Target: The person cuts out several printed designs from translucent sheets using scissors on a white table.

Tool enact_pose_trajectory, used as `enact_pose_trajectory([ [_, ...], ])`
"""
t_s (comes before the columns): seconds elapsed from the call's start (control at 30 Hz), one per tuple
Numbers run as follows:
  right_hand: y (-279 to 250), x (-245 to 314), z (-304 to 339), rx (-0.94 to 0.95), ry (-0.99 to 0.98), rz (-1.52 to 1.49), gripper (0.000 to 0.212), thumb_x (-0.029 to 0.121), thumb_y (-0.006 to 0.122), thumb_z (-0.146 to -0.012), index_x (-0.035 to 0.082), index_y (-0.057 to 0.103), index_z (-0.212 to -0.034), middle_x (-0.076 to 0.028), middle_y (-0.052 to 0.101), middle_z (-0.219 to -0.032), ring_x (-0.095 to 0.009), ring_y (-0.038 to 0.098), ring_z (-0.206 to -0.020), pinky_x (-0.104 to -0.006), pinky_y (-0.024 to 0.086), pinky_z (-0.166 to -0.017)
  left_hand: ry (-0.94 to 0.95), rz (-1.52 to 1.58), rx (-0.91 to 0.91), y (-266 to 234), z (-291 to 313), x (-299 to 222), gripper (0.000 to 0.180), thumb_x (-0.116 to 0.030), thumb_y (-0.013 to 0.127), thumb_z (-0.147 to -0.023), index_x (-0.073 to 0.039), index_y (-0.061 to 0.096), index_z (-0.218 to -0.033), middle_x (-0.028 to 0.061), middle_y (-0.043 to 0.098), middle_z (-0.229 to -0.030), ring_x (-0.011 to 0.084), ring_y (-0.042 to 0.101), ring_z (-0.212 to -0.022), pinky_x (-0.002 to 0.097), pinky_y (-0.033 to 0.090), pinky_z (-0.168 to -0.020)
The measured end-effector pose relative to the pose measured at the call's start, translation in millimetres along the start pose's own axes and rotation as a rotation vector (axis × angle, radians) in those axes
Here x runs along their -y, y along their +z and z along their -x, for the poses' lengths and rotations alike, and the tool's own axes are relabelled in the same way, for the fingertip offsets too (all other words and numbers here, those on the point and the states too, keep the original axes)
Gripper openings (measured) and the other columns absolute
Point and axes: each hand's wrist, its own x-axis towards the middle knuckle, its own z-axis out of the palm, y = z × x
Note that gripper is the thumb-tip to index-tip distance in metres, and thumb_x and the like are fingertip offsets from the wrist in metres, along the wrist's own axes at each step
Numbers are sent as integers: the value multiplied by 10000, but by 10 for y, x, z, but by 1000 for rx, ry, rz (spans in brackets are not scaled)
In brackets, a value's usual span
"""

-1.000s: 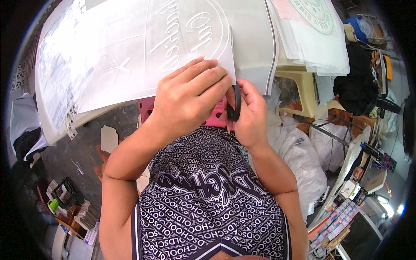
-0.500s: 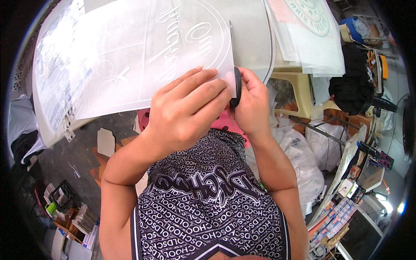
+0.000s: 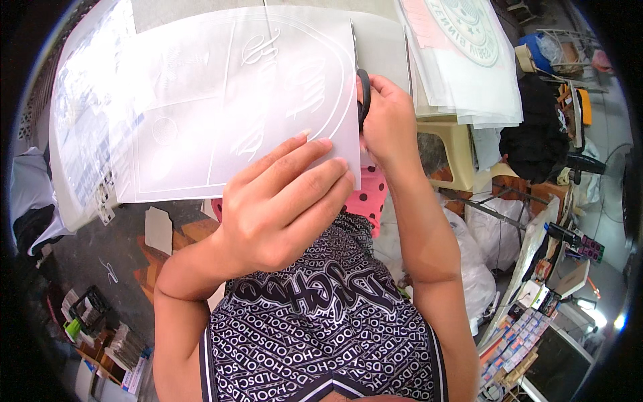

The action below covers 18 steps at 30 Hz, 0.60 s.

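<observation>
At eleven o'clock lies a white, translucent, flexible sheet [image 3: 187,127] with pale line patterns; the left hand [image 3: 281,211] rests across its five o'clock corner, thumb hidden, so whether its grip pinches I cannot tell; at one o'clock the right hand [image 3: 390,120] has its grip curled round black, loop-handled scissors [image 3: 366,100] at the sheet's three o'clock edge

Visible lettering.
White script [image 3: 260,52] on translucent sheet [image 3: 224,120]; green ring lettering [image 3: 489,53] on stacked sheets [image 3: 462,94]; repeated white capitals [image 3: 268,335] plus bigger outlined word [image 3: 321,291] across black top [image 3: 321,352].
</observation>
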Motion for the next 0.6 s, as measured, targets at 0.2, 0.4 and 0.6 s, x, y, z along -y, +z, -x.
enact_pose_trajectory([
  [0.2, -19, 38, -227, 60, 0, 109, 268, 177, 541, -989, -53, 672, -1030, -55, 638, -703, -133, 606, -527, -297, 420, -408, -67, 32, 14, -24, 39, -8, 229, 10, 752, -742, -22, 738, -968, 108, 728, -963, 318, 727, -1002, 479, 579, -937],
  [0.4, -122, 7, -397, 168, 34, -195, 357, 239, 677, -954, -61, 629, -1142, -88, 682, -863, -154, 662, -643, -293, 485, -487, -277, 46, 199, -46, 63, 84, 424, -319, 789, -806, -63, 705, -1134, 115, 692, -1159, 370, 609, -1219, 576, 393, -1110],
  [0.6, -591, 189, -61, 53, -661, 815, 630, 169, 849, -759, 20, 574, -1305, -114, 701, -985, -234, 697, -928, -406, 538, -900, -492, -431, 310, 82, 328, 564, 745, -571, 702, -808, -114, 580, -1384, 110, 506, -1481, 346, 378, -1448, 582, 200, -1210],
])
